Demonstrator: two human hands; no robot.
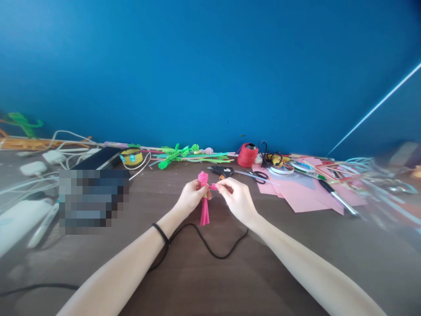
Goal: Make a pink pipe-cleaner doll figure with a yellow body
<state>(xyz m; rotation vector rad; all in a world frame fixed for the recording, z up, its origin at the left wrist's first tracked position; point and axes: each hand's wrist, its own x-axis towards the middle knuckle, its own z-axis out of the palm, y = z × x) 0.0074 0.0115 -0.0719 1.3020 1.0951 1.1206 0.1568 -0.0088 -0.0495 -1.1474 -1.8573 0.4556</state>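
Note:
My left hand (194, 192) is closed around the middle of a pink craft piece (204, 211), held upright over the table. Its top is a rounded, bumpy bud, and a pleated pink tail hangs below my fingers. With thumb and fingertips pinched, my right hand (237, 197) grips a small pink strip (214, 186) beside it. Whether the strip is joined to the craft piece I cannot tell. Behind my right hand lies a black glue gun (222, 170) with an orange part, partly hidden by my fingers.
Green pipe cleaners (176, 156) lie along the blue wall. A red thread spool (247, 156), black scissors (259, 177), pink paper sheets (305, 193) and a marker (338, 197) sit to the right. White chargers (34, 168) and cables crowd the left. A black cord (213, 252) crosses the front.

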